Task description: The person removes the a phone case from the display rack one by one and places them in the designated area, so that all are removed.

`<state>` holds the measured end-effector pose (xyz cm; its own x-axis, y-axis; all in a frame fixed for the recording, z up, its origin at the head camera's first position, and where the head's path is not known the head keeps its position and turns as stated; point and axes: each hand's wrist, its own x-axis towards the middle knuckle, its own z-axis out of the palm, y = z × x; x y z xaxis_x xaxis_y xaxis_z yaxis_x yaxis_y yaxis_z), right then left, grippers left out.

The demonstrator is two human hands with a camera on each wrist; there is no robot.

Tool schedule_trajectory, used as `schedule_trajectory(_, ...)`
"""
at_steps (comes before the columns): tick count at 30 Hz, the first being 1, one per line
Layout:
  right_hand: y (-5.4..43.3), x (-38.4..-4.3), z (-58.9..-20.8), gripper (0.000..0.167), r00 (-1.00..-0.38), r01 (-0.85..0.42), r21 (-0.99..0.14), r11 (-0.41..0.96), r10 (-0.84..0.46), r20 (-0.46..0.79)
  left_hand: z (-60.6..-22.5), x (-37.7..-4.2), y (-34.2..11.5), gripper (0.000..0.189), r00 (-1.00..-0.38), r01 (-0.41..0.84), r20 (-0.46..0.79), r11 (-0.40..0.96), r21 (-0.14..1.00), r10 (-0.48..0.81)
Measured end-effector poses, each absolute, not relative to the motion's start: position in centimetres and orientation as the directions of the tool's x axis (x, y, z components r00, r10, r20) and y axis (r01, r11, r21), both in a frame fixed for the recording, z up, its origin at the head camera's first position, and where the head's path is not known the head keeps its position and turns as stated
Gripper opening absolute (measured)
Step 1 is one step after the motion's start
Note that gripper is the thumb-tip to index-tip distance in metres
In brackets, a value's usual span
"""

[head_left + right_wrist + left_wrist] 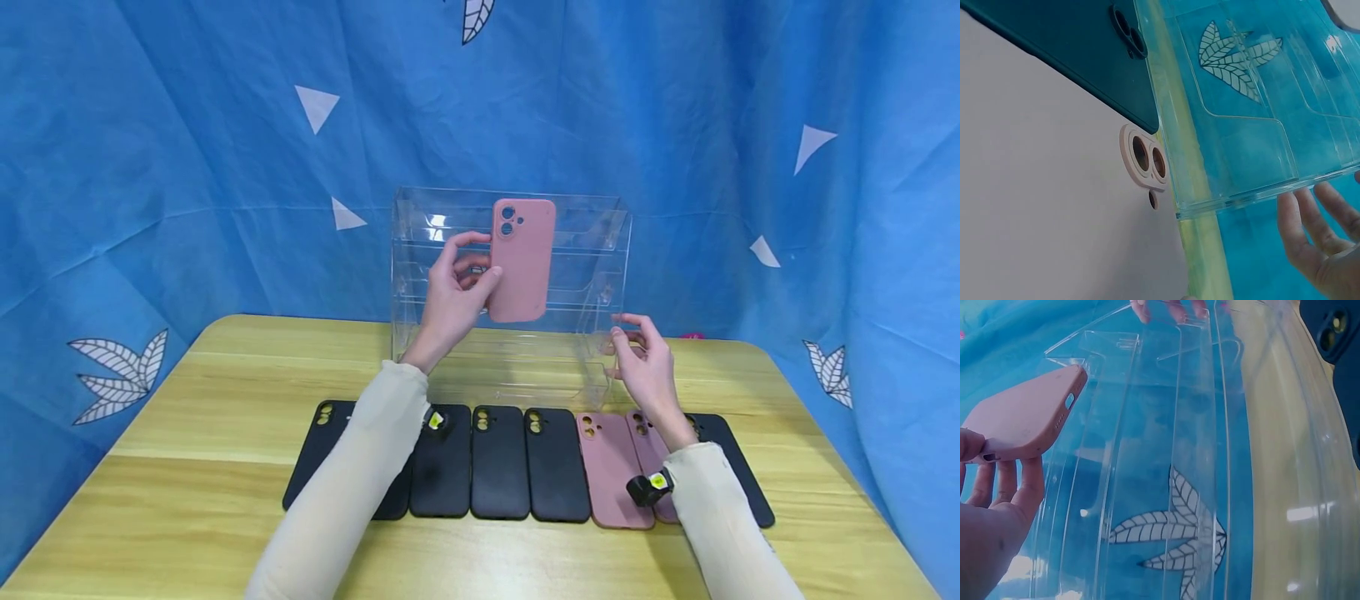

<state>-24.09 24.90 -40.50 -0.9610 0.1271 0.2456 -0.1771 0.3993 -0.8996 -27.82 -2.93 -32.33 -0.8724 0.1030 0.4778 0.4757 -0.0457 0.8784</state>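
My left hand (pixel 455 292) pinches a pink phone case (pixel 528 262) by its left edge, thumb on the back face and fingers behind. The case is upright, camera cutouts at the top, in front of a clear plastic tiered rack (pixel 510 392). In the left wrist view the same case (pixel 1029 412) shows its side edge and a slot. At the rack's right side is my right hand (pixel 647 367), fingers loosely bent. The right wrist view has those fingertips (pixel 1288 206) at the rack's side wall (pixel 1241 199).
Along the table (pixel 187 417) before the rack lies a row of phone cases: several black ones (pixel 498 467), two pink ones (pixel 618 479) and a black one (pixel 738 467) at the right end. A blue patterned curtain (pixel 225 167) hangs behind the table.
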Motion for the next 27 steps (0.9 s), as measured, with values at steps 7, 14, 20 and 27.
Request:
schedule_trajectory(7, 24.9, -24.0, -40.5, 0.047, -0.961, -0.169, -0.899, 0.404, 0.133, 0.241, -32.7, -26.7, -4.9, 0.041, -0.875, 0.469, 0.468, -0.023, 0.883, 0.120)
schedule_trajectory(14, 24.9, -24.0, -40.5, 0.046, -0.961, -0.169, -0.898, 0.405, 0.135, 0.242, -33.0, -25.8, -6.6, 0.042, -0.894, 0.437, 0.433, 0.006, 0.900, 0.115)
schedule_trajectory(20, 24.8, -24.0, -40.5, 0.046, -0.963, -0.157, -0.897, 0.412, 0.138, 0.232, -33.2, -25.2, -8.0, 0.041, -0.907, 0.411, 0.405, 0.034, 0.911, 0.117)
schedule_trajectory(27, 24.8, -24.1, -40.6, 0.046, -0.963, -0.153, -0.899, 0.410, 0.142, 0.228, -33.3, -24.4, -9.6, 0.041, -0.917, 0.386, 0.377, 0.055, 0.921, 0.128)
